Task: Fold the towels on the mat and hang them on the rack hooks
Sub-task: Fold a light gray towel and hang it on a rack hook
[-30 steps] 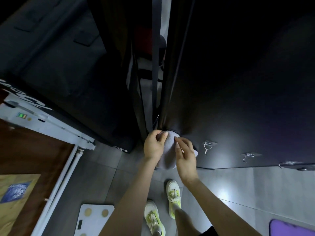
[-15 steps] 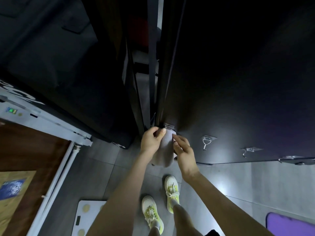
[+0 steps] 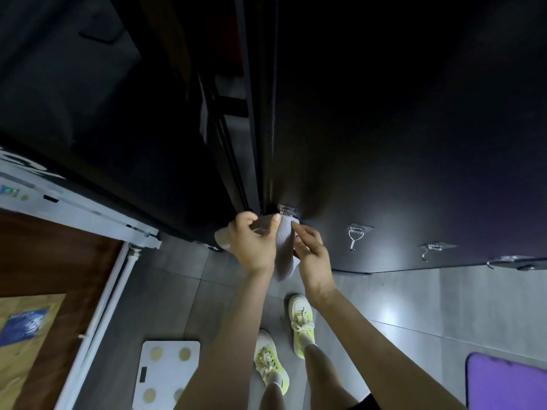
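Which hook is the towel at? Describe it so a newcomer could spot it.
On the black wall panel filling the upper right, small metal hooks line the lower edge. Take the leftmost hook, at the panel's left corner. Unlike its bare neighbours, it has a pale grey towel below it, with the left hand and right hand on it.

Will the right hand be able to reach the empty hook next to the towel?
Probably yes. The right hand is at the towel, and the nearest empty hook is just to its right on the dark panel, with nothing between them.
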